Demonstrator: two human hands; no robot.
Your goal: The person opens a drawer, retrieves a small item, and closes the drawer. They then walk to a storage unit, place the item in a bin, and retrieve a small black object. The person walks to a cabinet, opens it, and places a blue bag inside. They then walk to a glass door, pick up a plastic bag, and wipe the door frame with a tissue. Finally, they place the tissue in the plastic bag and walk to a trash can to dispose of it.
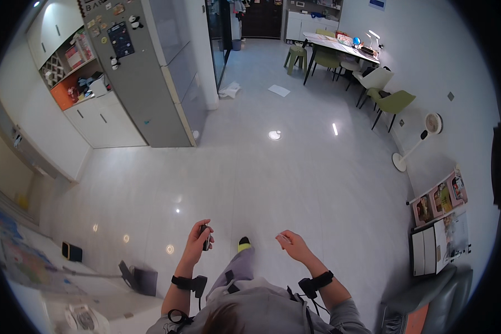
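Observation:
My left hand is closed around a small dark handheld device, held upright in front of my body. Opposite it, my right hand has its fingers curled, with something small and pale, perhaps clear, pinched at the fingertips. Both hands are apart, above the pale tiled floor. Black straps with small boxes and cables are on both forearms. Between the hands, one foot with a black and yellow tip shows below.
A grey refrigerator stands ahead left. White paper and a crumpled white bag lie on the floor. At right are a table, chairs, a standing fan, a rack, a white drawer unit and a dark sofa.

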